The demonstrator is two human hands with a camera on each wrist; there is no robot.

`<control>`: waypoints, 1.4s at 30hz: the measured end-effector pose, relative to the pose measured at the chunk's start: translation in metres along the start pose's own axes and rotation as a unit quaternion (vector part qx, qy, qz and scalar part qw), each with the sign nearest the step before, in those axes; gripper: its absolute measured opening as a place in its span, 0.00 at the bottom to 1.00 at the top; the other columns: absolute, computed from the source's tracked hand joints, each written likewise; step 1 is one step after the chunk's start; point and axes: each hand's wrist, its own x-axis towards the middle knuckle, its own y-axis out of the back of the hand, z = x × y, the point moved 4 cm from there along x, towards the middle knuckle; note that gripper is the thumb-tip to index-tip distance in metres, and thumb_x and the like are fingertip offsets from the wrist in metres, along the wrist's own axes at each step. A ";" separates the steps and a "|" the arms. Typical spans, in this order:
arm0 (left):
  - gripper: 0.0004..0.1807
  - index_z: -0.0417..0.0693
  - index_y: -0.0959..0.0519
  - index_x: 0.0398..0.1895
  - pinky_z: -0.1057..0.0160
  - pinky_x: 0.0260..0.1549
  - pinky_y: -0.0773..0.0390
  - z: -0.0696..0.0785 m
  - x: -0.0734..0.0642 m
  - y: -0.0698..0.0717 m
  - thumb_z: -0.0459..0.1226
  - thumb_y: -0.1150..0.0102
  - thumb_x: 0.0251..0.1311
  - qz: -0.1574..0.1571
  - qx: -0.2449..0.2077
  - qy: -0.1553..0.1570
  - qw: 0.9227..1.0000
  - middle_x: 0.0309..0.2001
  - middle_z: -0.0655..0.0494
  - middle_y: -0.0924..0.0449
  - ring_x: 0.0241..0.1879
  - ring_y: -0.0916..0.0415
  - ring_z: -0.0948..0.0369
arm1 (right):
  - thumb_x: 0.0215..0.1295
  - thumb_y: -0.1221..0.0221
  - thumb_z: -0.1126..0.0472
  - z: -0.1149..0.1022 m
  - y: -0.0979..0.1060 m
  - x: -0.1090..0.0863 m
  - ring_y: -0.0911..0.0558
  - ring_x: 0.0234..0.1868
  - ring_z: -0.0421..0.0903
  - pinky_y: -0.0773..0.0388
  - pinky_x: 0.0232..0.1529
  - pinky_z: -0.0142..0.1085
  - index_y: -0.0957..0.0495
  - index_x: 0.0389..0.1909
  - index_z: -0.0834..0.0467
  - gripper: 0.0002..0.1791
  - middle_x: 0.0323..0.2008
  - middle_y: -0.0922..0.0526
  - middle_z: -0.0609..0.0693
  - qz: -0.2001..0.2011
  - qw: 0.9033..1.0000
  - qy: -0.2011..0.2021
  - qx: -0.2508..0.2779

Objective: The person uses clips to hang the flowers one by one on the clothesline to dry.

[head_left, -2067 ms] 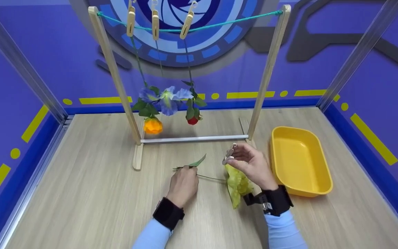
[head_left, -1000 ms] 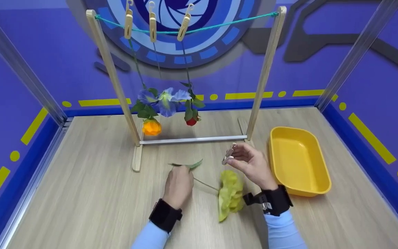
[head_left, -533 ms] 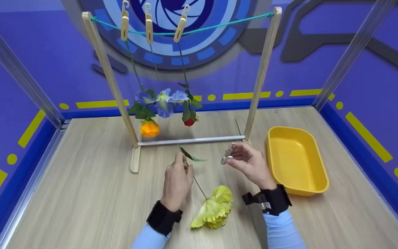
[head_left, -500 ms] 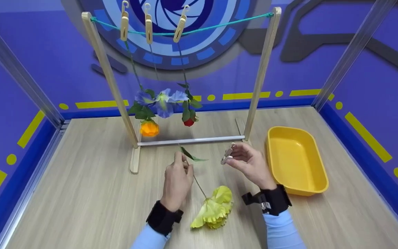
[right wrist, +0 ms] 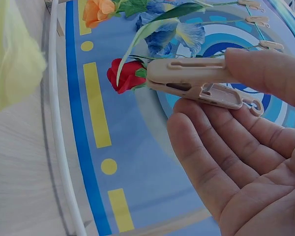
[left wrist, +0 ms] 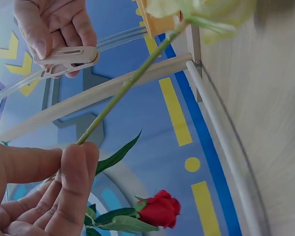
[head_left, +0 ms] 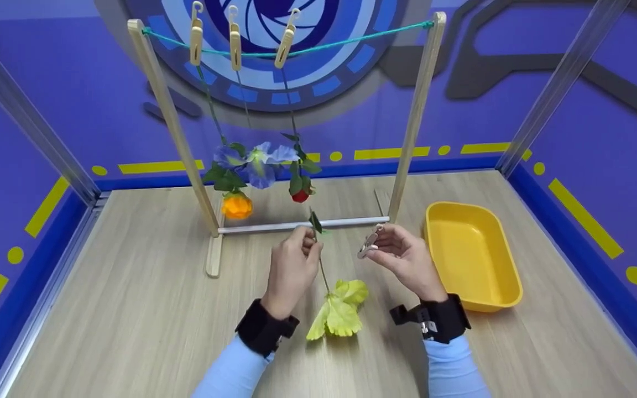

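My left hand (head_left: pixel 293 268) pinches the green stem (left wrist: pixel 123 91) of a yellow artificial flower (head_left: pixel 338 312) between thumb and fingers. The bloom hangs downward over the table, and a narrow green leaf (left wrist: pixel 120 153) sticks out near the fingertips. To the right, my right hand (head_left: pixel 407 260) holds a beige clothespin (right wrist: pixel 196 73) with a small hook, thumb on one side and fingers on the other. Behind the hands, an orange flower (head_left: pixel 237 205), a blue flower (head_left: pixel 260 166) and a red rose (head_left: pixel 299 195) hang head-down from clothespins on a teal cord (head_left: pixel 346 44).
A wooden frame (head_left: pixel 172 121) carries the cord, with a white bar (head_left: pixel 351 222) low across its feet. A yellow tub (head_left: pixel 473 260) stands right of my right hand. Blue printed panels enclose the table (head_left: pixel 130 315) at the back and sides.
My left hand has lifted and turned the yellow flower from lying crosswise to hanging bloom-down, with the stem's end up. My right hand keeps the clothespin in nearly the same spot.
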 end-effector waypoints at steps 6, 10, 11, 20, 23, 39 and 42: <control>0.02 0.37 0.18 0.37 0.63 0.30 0.17 0.015 0.016 -0.002 0.26 0.34 0.64 -0.009 0.016 -0.061 0.998 0.31 0.47 0.14 0.28 0.17 0.59 | 0.60 0.33 0.79 -0.003 0.009 0.001 0.14 0.44 0.43 0.16 0.47 0.32 0.22 0.51 0.73 0.18 0.42 0.14 0.66 0.017 1.000 0.001 0.004; 0.02 0.37 0.18 0.36 0.63 0.30 0.18 0.024 0.029 -0.002 0.27 0.34 0.64 -0.017 0.024 -0.082 0.996 0.31 0.49 0.15 0.28 0.17 0.59 | 0.60 0.32 0.78 -0.006 0.015 0.002 0.14 0.44 0.45 0.16 0.47 0.32 0.21 0.50 0.72 0.17 0.42 0.14 0.65 0.024 1.000 0.003 -0.002; 0.02 0.38 0.18 0.35 0.63 0.30 0.18 0.025 0.032 -0.002 0.27 0.34 0.65 -0.019 0.023 -0.084 0.996 0.30 0.49 0.15 0.28 0.18 0.59 | 0.61 0.32 0.78 -0.007 0.017 0.002 0.14 0.44 0.45 0.17 0.45 0.31 0.21 0.51 0.72 0.17 0.42 0.14 0.65 0.025 1.000 0.001 -0.003; 0.02 0.38 0.20 0.36 0.62 0.29 0.19 0.037 0.058 0.000 0.28 0.36 0.67 -0.045 0.019 -0.088 0.995 0.31 0.48 0.15 0.27 0.18 0.58 | 0.63 0.34 0.78 -0.036 0.032 0.020 0.14 0.45 0.44 0.17 0.49 0.31 0.22 0.52 0.72 0.17 0.44 0.14 0.64 0.018 0.999 0.021 -0.036; 0.03 0.39 0.20 0.36 0.62 0.29 0.20 0.041 0.065 0.002 0.28 0.36 0.68 -0.049 0.021 -0.094 0.994 0.31 0.48 0.16 0.28 0.19 0.57 | 0.62 0.34 0.78 -0.048 0.036 0.031 0.14 0.45 0.44 0.16 0.48 0.32 0.23 0.53 0.73 0.18 0.44 0.14 0.64 0.012 0.998 0.030 -0.045; 0.04 0.37 0.19 0.37 0.60 0.32 0.20 0.066 0.115 0.007 0.31 0.38 0.70 -0.041 0.048 -0.099 0.993 0.32 0.46 0.14 0.29 0.18 0.56 | 0.61 0.30 0.75 -0.133 0.053 0.097 0.13 0.40 0.38 0.17 0.44 0.28 0.21 0.51 0.71 0.18 0.41 0.12 0.58 -0.025 0.973 0.151 -0.175; 0.05 0.38 0.19 0.38 0.62 0.33 0.22 0.072 0.124 0.007 0.32 0.40 0.73 -0.045 0.050 -0.094 0.993 0.33 0.46 0.16 0.29 0.19 0.56 | 0.62 0.30 0.72 -0.148 0.055 0.111 0.14 0.40 0.37 0.18 0.44 0.27 0.20 0.52 0.69 0.18 0.41 0.12 0.55 -0.029 0.967 0.156 -0.202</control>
